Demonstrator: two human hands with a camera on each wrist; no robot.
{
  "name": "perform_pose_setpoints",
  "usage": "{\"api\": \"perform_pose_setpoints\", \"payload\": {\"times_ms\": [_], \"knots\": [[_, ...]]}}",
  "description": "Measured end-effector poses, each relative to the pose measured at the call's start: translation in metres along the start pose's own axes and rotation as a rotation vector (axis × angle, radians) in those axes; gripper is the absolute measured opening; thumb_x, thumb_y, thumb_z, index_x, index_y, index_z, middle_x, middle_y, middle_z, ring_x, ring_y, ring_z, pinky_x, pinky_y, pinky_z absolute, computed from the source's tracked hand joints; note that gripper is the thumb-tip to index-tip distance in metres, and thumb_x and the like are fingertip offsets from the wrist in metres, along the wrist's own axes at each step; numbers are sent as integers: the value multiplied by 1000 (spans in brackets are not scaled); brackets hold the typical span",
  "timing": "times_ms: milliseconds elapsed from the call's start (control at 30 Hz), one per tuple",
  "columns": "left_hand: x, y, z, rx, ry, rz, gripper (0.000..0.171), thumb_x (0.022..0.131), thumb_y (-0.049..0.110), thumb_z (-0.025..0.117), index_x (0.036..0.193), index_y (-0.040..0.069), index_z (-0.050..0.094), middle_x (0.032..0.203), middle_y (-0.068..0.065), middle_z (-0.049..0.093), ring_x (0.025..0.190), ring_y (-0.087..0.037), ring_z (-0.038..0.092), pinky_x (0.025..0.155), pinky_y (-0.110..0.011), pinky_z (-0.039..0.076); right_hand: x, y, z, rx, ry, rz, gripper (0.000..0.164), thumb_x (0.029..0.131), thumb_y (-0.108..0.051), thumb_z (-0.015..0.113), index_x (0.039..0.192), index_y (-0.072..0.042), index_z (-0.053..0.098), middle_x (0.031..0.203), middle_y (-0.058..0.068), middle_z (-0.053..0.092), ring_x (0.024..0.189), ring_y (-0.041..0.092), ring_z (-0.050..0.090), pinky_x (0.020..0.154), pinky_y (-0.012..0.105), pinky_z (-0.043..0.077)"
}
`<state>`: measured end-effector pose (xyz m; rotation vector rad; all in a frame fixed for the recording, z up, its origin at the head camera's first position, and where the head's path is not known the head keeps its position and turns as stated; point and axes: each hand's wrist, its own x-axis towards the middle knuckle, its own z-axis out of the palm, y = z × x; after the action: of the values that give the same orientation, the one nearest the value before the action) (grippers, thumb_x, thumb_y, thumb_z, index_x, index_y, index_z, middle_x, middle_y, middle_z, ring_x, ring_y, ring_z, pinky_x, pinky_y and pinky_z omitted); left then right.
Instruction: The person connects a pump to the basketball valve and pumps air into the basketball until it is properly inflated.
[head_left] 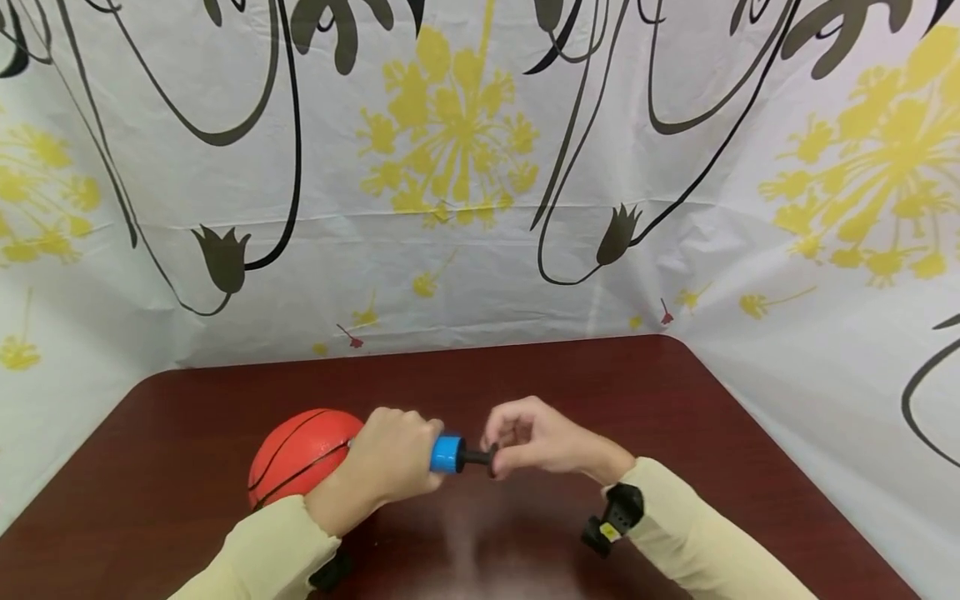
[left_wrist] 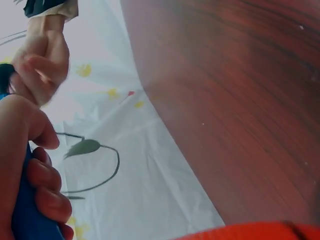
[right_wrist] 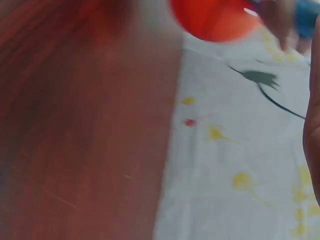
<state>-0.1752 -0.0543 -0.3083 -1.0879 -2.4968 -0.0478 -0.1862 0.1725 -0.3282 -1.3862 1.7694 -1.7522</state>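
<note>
A red-orange basketball with black lines sits on the table, partly behind the left arm. My left hand grips the blue barrel of a hand pump just right of the ball. In the left wrist view, curled fingers wrap round the blue barrel. From the barrel's right end a black rod with a black handle sticks out. Thumb and bent fingers of my right hand hold that handle. Whether the pump joins the ball is hidden behind the left hand.
The dark red-brown table has a rounded far edge. White sheeting with yellow and grey plant prints hangs behind it and along both sides. A black wrist camera is strapped over the right sleeve.
</note>
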Motion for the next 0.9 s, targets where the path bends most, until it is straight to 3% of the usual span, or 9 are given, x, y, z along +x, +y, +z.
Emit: {"api": "perform_pose_setpoints", "payload": {"times_ms": [133,233,367,500,633,700,800,900], "knots": [[-3,-2,5,1,-19,51,27,62,29,68,59,15,45,47,7,36,38,-6,31,38,-21,28,2,7,8,-48,8,22,22,80,-13,63,83,6,52,75,6,58,65,6,59,55,34,51],[-6,-5,6,-43,-23,63,26,64,29,67,62,14,45,48,7,37,39,-5,32,38,-20,28,-3,2,7,30,-2,35,20,80,-7,62,84,9,50,80,3,61,66,7,60,57,31,51],[-13,-15,6,-62,-10,30,24,65,30,67,68,12,51,52,6,46,42,-5,39,39,-21,32,-17,-9,-6,151,-2,46,9,80,3,59,87,4,53,85,-1,63,70,9,61,60,26,51],[-21,-25,6,-23,10,7,25,64,32,68,70,12,54,55,5,51,43,-6,42,39,-23,34,-33,-13,-13,206,18,63,20,76,13,51,87,-3,55,82,1,64,70,9,61,61,24,50],[-19,-24,4,31,7,25,26,61,30,69,65,13,49,51,5,45,41,-7,39,39,-23,33,-29,-11,-7,169,-10,37,7,79,9,54,83,5,50,83,-1,61,70,8,61,60,25,50],[-14,-19,3,41,2,35,27,59,29,69,63,13,48,49,6,41,41,-6,37,39,-23,32,-19,-7,-2,106,-23,4,14,82,-1,58,81,8,48,83,-1,59,70,7,60,59,26,51],[-6,-10,1,25,5,54,27,58,28,69,62,13,47,48,6,39,40,-6,35,39,-22,31,-3,-1,7,2,-18,-30,23,80,-13,61,81,7,49,79,7,55,68,6,59,57,29,51],[-3,-6,0,9,8,67,27,59,29,70,62,13,47,48,6,38,40,-6,33,39,-22,30,5,3,13,-56,12,-28,20,80,-12,62,82,5,51,75,18,52,67,6,58,55,33,51]]}}
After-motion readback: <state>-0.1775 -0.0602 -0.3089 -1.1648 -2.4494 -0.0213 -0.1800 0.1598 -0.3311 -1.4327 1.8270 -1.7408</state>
